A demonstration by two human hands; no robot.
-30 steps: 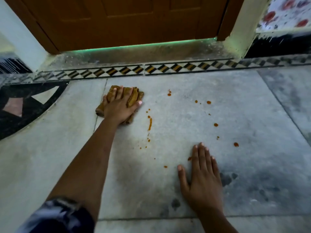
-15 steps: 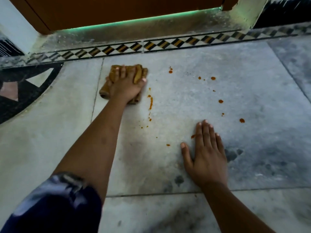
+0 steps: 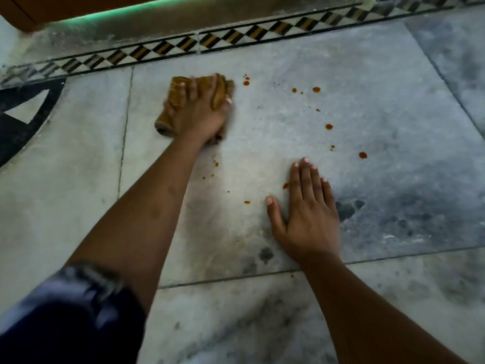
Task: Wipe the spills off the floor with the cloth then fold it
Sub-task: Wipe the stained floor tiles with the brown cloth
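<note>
Just swept right w/ the cloth [image 3: 181,101]: half a sec ago the long orange streak sat just right of it, now gone, presumably soaked up or hidden under the cloth and hand. Means wiping is properly underway, but only the first patch done imo.

Left hand [image 3: 202,114] pressed flat on top of the bunched brown cloth, fingers [image 3: 193,88] spread and curled over it, pinning it to the floor [image 3: 262,127] far left, not far from the checkered border strip [image 3: 210,40]. Thumb side a bit blurred, so prob mid-stroke.

Right hand [image 3: 307,214] planted palm-down on the floor nearer in, fingers straight and close together, holding nothing, just bracing. Hasn't shifted vs the earlier shots.

Still plenty left tho: small drops [image 3: 216,164] just near of the cloth by the left forearm, one drop [image 3: 285,185] touching the right index finger, another [image 3: 247,202] left of the right thumb, a pair [image 3: 246,82] just right of the cloth, and a scatter further right incl. the big one [image 3: 363,155] well apart from both hands.

Guessing next passes go right and nearer. Folding not started; cloth is a crumpled wad atm. Might smear rather than lift if the wad is already saturated.
</note>
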